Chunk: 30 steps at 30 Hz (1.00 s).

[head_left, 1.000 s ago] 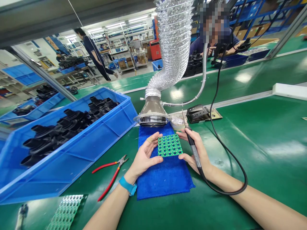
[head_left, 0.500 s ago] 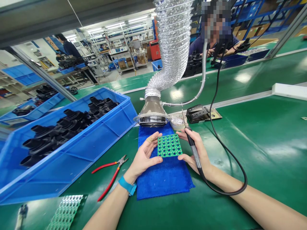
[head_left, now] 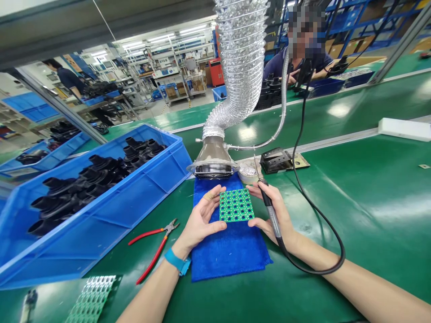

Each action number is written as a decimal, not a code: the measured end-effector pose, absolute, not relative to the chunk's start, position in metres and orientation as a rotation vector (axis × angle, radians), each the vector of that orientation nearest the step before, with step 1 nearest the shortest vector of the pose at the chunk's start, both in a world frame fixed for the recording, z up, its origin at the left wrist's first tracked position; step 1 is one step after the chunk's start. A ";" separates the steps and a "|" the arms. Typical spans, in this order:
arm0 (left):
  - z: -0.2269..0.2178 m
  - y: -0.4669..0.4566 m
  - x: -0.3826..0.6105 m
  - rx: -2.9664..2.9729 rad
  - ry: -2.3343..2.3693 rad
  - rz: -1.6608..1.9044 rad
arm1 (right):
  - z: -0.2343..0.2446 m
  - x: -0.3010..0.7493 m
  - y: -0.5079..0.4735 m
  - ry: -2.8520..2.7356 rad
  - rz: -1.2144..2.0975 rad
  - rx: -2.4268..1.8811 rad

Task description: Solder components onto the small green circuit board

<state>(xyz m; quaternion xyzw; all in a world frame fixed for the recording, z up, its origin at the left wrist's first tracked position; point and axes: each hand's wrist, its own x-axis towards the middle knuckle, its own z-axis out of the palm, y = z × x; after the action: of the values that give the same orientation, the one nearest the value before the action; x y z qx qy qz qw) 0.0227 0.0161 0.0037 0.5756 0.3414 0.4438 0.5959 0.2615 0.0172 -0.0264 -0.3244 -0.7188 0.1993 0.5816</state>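
A small green circuit board (head_left: 236, 205) with rows of round holes is held over a blue cloth (head_left: 226, 242). My left hand (head_left: 201, 220) pinches its left edge between thumb and fingers. My right hand (head_left: 274, 213) steadies the board's right edge with thumb and fingertips, and also grips a black soldering iron (head_left: 269, 208) that lies across the palm with its tip pointing away from me. The iron's black cable (head_left: 323, 233) loops to the right and rises to the back.
A silver fume hose with a metal hood (head_left: 215, 157) hangs just behind the cloth. A blue crate (head_left: 141, 188) of black plastic parts stands left. Red-handled cutters (head_left: 153, 244) lie beside the cloth. Another perforated board (head_left: 90, 298) lies near left. A solder stand (head_left: 278, 159) sits behind. Other people work beyond.
The board and both hands have shifted very slightly; the grip is the same. A person in the background has walked left.
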 end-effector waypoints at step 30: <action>0.009 0.017 0.018 1.345 0.790 1.021 | -0.023 0.259 0.016 -1.680 0.462 -0.730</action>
<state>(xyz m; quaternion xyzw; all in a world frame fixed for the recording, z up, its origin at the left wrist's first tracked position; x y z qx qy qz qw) 0.0178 0.0172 0.0090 0.5793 0.3402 0.4397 0.5961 0.2591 0.0157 -0.0227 -0.3131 -0.7206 0.1983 0.5859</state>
